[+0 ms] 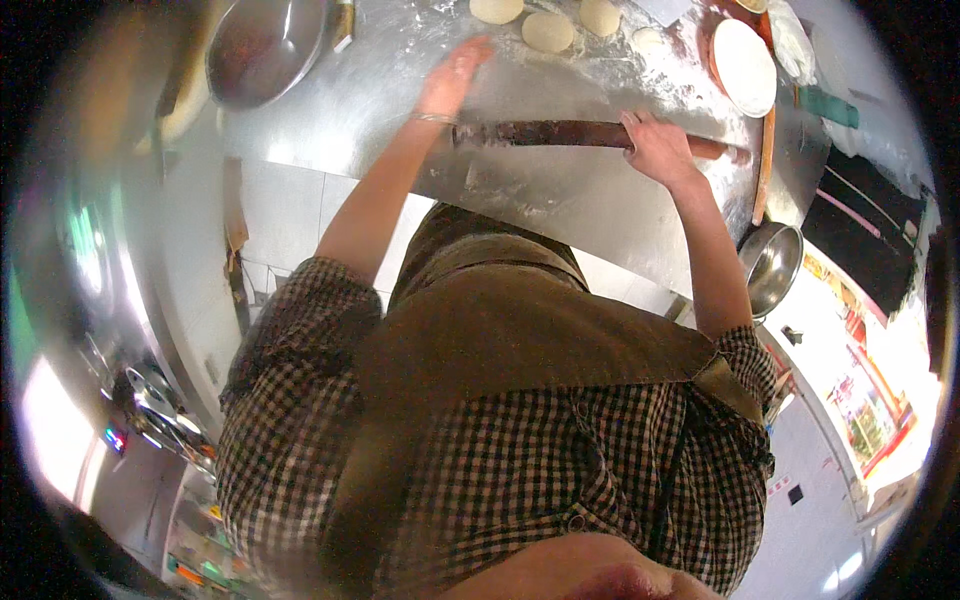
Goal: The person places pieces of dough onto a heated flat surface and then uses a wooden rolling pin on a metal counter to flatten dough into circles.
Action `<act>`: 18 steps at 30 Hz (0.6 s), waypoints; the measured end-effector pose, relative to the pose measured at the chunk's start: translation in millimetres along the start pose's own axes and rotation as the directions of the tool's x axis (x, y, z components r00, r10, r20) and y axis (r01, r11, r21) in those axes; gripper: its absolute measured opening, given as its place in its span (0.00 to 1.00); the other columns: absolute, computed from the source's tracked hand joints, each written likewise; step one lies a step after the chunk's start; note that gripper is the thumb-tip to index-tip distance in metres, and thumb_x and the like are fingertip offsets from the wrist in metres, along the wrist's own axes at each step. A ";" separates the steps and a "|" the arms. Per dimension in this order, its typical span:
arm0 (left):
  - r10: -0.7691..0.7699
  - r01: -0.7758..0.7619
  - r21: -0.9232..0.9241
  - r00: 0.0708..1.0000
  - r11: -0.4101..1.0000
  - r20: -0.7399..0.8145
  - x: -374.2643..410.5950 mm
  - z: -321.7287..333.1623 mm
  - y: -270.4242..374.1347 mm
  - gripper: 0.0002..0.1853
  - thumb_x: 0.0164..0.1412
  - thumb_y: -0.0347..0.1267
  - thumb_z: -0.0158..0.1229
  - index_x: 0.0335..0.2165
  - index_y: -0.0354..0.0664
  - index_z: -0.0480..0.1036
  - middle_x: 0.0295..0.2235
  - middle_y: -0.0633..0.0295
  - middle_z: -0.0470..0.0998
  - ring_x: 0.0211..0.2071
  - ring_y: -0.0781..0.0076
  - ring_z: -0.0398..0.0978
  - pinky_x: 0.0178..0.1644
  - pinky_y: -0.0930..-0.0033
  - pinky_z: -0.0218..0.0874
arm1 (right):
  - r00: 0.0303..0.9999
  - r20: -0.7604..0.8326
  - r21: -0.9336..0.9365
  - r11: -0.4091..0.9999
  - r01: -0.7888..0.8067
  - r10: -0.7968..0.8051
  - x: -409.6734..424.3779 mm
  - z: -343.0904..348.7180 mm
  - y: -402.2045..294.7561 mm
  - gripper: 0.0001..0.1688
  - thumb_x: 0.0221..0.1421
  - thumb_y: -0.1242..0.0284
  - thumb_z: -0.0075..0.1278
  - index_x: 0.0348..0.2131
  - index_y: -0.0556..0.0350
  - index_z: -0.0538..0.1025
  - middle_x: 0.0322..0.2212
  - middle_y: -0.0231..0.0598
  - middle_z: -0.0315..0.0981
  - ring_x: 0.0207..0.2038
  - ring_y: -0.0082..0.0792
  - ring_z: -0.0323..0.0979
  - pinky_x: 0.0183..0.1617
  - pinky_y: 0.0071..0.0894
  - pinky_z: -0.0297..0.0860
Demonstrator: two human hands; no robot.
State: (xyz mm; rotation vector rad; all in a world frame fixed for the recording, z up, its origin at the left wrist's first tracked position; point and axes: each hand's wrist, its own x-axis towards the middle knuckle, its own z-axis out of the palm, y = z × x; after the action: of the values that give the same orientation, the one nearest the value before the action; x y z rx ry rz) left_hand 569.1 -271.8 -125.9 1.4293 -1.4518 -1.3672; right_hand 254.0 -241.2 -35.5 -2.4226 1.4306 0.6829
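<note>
My right hand (pixel 660 148) grips a dark wooden rolling pin (pixel 562 134), its fingers over the top side and its thumb below. The pin lies across the floury metal worktop (pixel 525 176). Its left end is near my left forearm. My left hand (pixel 454 73), slightly blurred, reaches out over the worktop with its fingers extended and nothing seen in it. Flat rounds of dough, one in the middle (pixel 547 32) and one to its right (pixel 600 17), lie just beyond that hand. A third dough round (pixel 496 9) is cut off by the picture's top edge.
A large metal bowl (pixel 262 52) stands at the far left. On the right are a round container of white powder (pixel 744 67), a thin wooden stick (pixel 764 165) and a smaller metal bowl (pixel 772 270). Scattered flour and a small pale dough piece (pixel 646 39) lie near the back.
</note>
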 end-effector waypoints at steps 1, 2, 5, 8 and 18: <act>0.159 -0.144 0.147 0.983 0.979 -0.094 -5.0 -10.8 -3.1 0.21 0.62 0.39 0.42 0.51 0.48 0.66 0.50 0.56 0.69 0.51 0.55 0.66 0.55 0.64 0.57 | 0.999 0.010 0.032 0.999 -0.041 0.040 -7.6 3.2 -1.9 0.29 0.41 0.70 0.54 0.46 0.55 0.68 0.38 0.46 0.69 0.36 0.47 0.73 0.41 0.43 0.69; 0.150 -0.132 0.294 0.988 0.947 -0.042 -12.7 -21.0 6.3 0.21 0.61 0.39 0.43 0.51 0.49 0.66 0.49 0.56 0.69 0.50 0.56 0.66 0.55 0.64 0.57 | 0.997 0.012 0.061 0.995 -0.077 0.076 -11.1 6.9 -3.4 0.29 0.41 0.69 0.54 0.46 0.55 0.68 0.38 0.46 0.70 0.35 0.48 0.73 0.40 0.44 0.70; 0.286 -0.338 0.615 0.940 0.713 0.186 -48.5 -24.0 40.7 0.21 0.58 0.39 0.47 0.51 0.52 0.67 0.48 0.55 0.70 0.49 0.60 0.68 0.55 0.64 0.57 | 0.987 0.001 0.202 0.967 -0.155 0.158 -25.8 14.5 -18.2 0.23 0.43 0.65 0.53 0.40 0.52 0.69 0.32 0.47 0.72 0.34 0.48 0.74 0.36 0.46 0.71; 0.594 -0.705 0.636 0.668 0.312 0.449 -58.3 6.0 55.0 0.22 0.56 0.38 0.51 0.50 0.55 0.67 0.46 0.56 0.71 0.47 0.62 0.69 0.52 0.62 0.59 | 0.986 -0.004 0.326 0.932 -0.157 0.168 -38.1 16.7 -36.7 0.21 0.43 0.63 0.53 0.38 0.50 0.68 0.32 0.43 0.73 0.33 0.47 0.74 0.36 0.45 0.70; 0.185 -0.681 0.657 0.727 0.325 0.662 -25.4 6.4 76.6 0.21 0.45 0.34 0.62 0.39 0.45 0.65 0.32 0.61 0.74 0.34 0.61 0.74 0.34 0.64 0.67 | 0.933 -0.349 0.260 0.966 0.011 0.083 -58.8 30.4 -12.9 0.16 0.44 0.68 0.52 0.36 0.51 0.68 0.28 0.41 0.72 0.30 0.45 0.73 0.31 0.43 0.70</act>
State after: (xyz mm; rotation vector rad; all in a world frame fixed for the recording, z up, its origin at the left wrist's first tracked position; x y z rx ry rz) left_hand 547.7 -257.6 -49.1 0.9948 -2.9500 -0.5129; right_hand 233.0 -177.3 -32.0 -2.3965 1.5829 0.0457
